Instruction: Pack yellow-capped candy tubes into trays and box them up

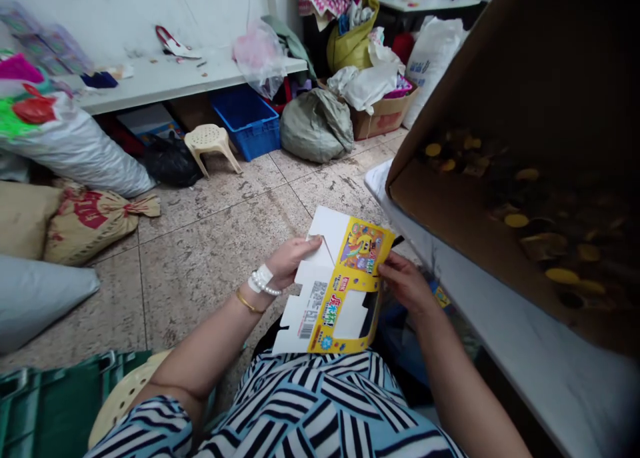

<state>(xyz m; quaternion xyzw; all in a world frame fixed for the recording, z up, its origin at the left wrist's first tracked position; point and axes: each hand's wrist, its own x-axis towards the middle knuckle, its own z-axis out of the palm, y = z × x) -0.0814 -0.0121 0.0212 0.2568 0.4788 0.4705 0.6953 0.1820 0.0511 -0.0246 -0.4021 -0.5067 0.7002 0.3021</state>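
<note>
A flattened yellow and white printed carton (345, 288) with a cut-out window and a barcode is held above my lap. My left hand (289, 261) grips its white flap at the left edge, thumb on top and the other fingers hidden beneath. At the opposite, yellow edge, my right hand (407, 281) pinches the card between thumb and fingers. The carton looks tilted towards me, with several white flaps along its left side.
A large open cardboard box (430, 198) with many small yellow-topped pieces stands on a white table (540, 371) at right. Ahead are a cream stool (207, 138), a blue crate (255, 131) and a grey sack (317, 125). Filled sacks (95, 221) lie at left.
</note>
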